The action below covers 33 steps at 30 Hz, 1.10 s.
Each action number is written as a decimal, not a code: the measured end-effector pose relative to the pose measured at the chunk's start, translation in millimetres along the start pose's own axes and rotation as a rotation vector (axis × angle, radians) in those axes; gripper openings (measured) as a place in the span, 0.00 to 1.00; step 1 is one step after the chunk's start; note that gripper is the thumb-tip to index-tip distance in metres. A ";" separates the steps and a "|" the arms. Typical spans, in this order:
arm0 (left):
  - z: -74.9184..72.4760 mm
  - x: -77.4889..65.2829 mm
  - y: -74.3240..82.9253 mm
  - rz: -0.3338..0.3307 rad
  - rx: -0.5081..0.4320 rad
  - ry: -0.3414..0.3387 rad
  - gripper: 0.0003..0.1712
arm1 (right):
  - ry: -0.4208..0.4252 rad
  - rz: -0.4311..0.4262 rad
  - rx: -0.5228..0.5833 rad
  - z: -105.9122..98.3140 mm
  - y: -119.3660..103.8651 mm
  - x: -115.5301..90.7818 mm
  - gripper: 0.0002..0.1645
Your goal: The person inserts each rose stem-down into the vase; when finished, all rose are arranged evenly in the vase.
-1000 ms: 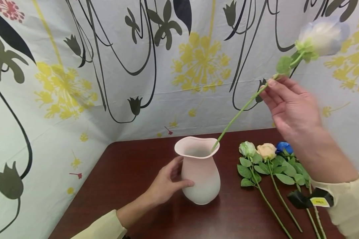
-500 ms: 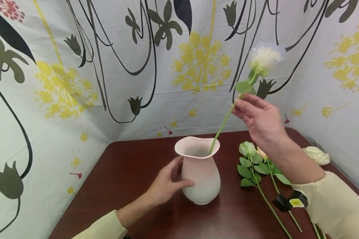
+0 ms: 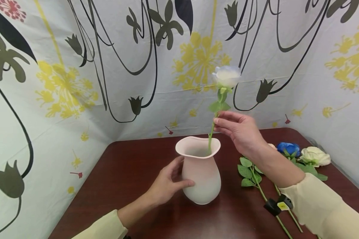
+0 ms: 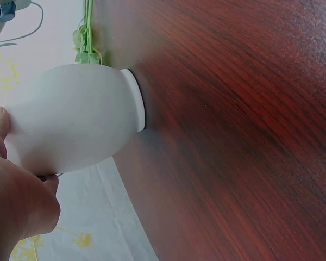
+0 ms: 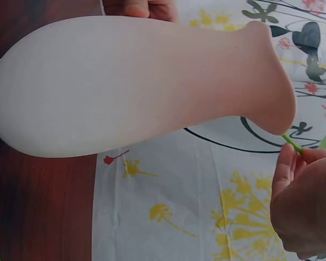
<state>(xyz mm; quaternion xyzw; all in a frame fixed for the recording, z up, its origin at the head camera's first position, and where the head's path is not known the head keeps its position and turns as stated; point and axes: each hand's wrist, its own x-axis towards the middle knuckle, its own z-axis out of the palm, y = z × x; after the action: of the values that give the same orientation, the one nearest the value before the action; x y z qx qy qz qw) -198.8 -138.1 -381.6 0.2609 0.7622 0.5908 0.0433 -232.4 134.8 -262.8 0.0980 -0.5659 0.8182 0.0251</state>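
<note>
Left hand [image 3: 167,184] nearest: fingers and thumb curled round the side of the pink vase [image 3: 201,172], which stands on the dark red table [image 3: 131,186]. Above its rim, right hand [image 3: 242,132] pinches the stem of the white rose [image 3: 226,76], stem end inside the vase mouth. Beyond the right fingers, loose roses [image 3: 290,149] lie on the table.

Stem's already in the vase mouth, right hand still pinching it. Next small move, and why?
Probably lower the white rose straight down, then let go. The right hand pinches its stem just above the vase rim, with much stem above the mouth, and the left hand steadies the vase body.
</note>
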 end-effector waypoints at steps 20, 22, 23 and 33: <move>0.1 1.6 -0.9 0.019 0.034 -0.008 0.47 | -0.192 -0.006 -0.562 26.2 16.9 1.4 0.20; 0.0 1.7 -1.1 0.019 0.038 -0.013 0.47 | -0.234 -0.045 -0.614 28.1 16.5 -0.4 0.17; 0.0 1.9 -1.1 0.019 0.041 -0.015 0.46 | -0.256 -0.070 -0.646 29.0 16.2 -1.3 0.15; -0.3 1.3 -1.4 0.013 0.068 -0.011 0.48 | -0.262 -0.230 -0.800 31.0 16.5 -8.7 0.08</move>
<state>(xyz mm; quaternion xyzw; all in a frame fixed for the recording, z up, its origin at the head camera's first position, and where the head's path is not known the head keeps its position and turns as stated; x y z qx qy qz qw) -200.6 -137.9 -382.5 0.2703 0.7799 0.5634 0.0350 -222.3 100.6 -269.1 0.2462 -0.8220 0.5072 0.0800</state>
